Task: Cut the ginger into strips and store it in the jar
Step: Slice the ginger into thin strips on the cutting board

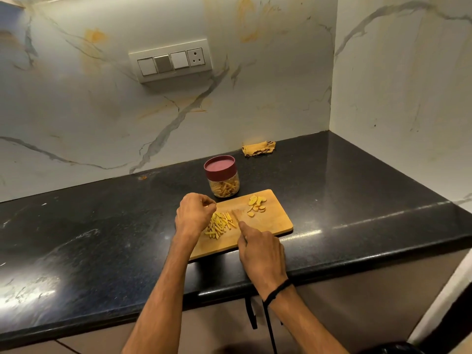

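Observation:
A wooden cutting board (pixel 270 226) lies on the black counter. A heap of yellow ginger strips (pixel 219 224) sits at its left part, and several ginger slices (pixel 256 205) lie at its far right. My left hand (pixel 194 215) hovers over the strips with curled fingers, and its fingertips seem to pinch a small piece. My right hand (pixel 260 251) grips a knife (pixel 236 217), its forefinger along the spine and the blade pointing away beside the strips. Behind the board stands a clear jar (pixel 224 185) with a maroon lid on it and ginger strips inside.
A crumpled yellow cloth (pixel 259 148) lies at the back of the black counter (pixel 102 238) by the marble wall. A switch panel (pixel 171 61) is mounted on the wall. The counter meets a side wall at the right.

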The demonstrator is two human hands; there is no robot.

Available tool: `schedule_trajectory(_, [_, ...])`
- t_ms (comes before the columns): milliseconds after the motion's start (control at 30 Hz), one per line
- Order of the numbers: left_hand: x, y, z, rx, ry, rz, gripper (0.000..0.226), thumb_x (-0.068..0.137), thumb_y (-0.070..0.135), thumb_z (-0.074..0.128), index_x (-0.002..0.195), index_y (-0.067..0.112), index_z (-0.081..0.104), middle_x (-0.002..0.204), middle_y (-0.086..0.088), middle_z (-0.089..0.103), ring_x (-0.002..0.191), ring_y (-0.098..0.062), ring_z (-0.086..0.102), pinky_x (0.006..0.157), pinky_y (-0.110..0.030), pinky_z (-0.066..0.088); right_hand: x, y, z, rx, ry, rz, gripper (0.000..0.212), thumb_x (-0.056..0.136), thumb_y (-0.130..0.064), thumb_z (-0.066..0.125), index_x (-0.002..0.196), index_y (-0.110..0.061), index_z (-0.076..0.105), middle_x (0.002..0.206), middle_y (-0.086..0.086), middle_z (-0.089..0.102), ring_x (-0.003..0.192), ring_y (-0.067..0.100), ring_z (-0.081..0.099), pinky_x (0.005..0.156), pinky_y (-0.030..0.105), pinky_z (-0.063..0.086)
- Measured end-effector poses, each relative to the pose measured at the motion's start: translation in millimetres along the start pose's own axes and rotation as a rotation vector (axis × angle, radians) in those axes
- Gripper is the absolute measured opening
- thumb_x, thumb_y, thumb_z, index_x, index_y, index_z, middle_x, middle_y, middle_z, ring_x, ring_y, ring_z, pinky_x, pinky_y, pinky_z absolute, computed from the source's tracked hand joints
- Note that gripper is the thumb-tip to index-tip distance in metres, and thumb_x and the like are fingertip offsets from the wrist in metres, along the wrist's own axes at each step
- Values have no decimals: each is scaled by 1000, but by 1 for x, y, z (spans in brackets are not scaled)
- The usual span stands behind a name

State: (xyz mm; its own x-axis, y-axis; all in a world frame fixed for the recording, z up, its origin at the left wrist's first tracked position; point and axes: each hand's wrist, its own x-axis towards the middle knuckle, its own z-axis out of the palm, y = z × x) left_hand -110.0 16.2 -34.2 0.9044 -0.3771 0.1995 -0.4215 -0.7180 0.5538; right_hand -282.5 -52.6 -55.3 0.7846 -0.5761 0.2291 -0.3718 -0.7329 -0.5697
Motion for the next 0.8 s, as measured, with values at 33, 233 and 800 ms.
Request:
schedule_trajectory(33, [0, 0, 1, 6, 6, 4, 14, 94, 23, 69, 105, 20, 76, 96, 4, 72, 79, -7, 67, 74, -30, 58, -3, -3, 1, -4, -11, -32, 40, 105, -29, 34, 145, -30, 38, 93, 0, 63, 77, 15, 56, 64, 24, 38])
schedule_trajectory(233, [-1, 4, 8, 31, 80, 40, 17, 95, 25, 67, 110, 20, 76, 102, 3, 74, 82, -8, 67, 77, -35, 60, -2, 2, 3, -8, 30, -3, 42, 105, -31, 35, 147, -33, 35, 95, -2, 65, 74, 10, 49, 65, 21, 36])
schedule_trajectory(800, [12, 56, 46, 336, -187, 391, 38, 97, 37, 62, 135, 40, 56, 131, -3, 35, 115, -20, 38, 96, -34, 46, 46, 60, -22, 569, 372, 236, 31, 94, -20, 58, 124, -14, 65, 114, -2, 70, 68, -5, 54, 53, 2, 40])
